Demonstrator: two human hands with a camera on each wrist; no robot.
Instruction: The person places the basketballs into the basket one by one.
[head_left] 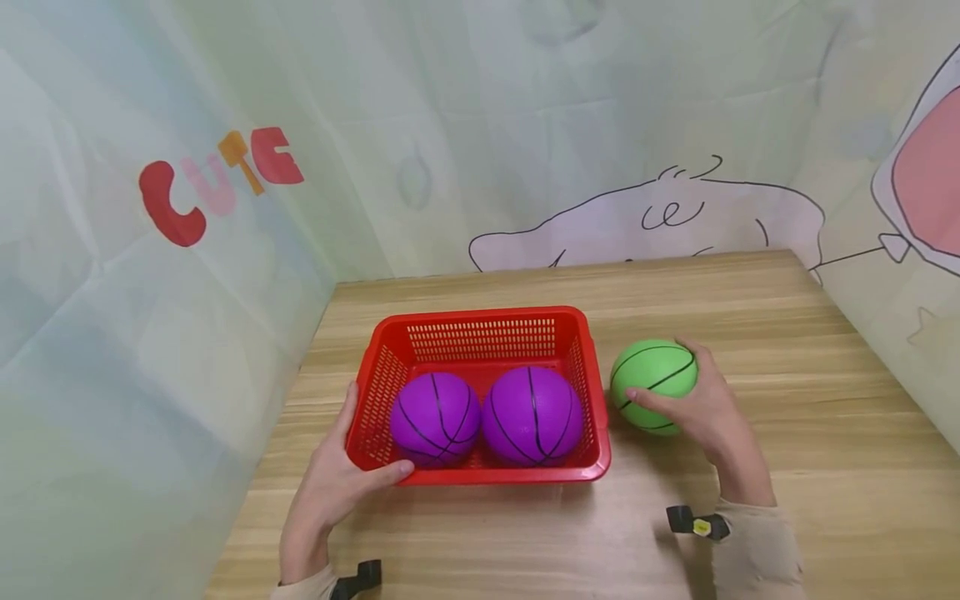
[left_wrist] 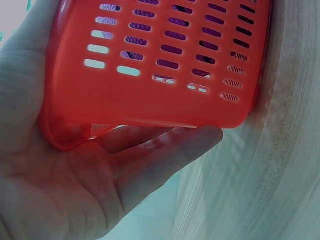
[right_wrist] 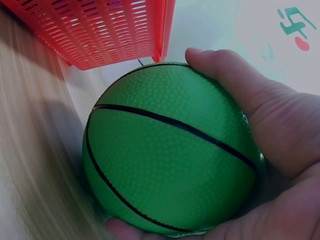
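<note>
A red plastic basket (head_left: pixel 480 477) with slotted walls stands on the table, holding two purple balls with black lines, the left ball (head_left: pixel 435 419) and the right ball (head_left: pixel 532 416), side by side. My left hand (head_left: pixel 333 479) grips its near left corner, thumb over the front rim and fingers along the left side. In the left wrist view the fingers (left_wrist: pixel 165 160) lie against the outside of the basket wall (left_wrist: pixel 150 105). Right of the basket, my right hand (head_left: pixel 701 408) holds a green ball (head_left: pixel 652 375) with black lines, thumb and fingers spread round it.
The wood-grain table (head_left: pixel 510 542) reaches back to a hanging printed cloth (head_left: pixel 390 125) with cartoon drawings and coloured letters. This cloth also closes in the left and right sides. A narrow gap separates the green ball from the basket's right wall.
</note>
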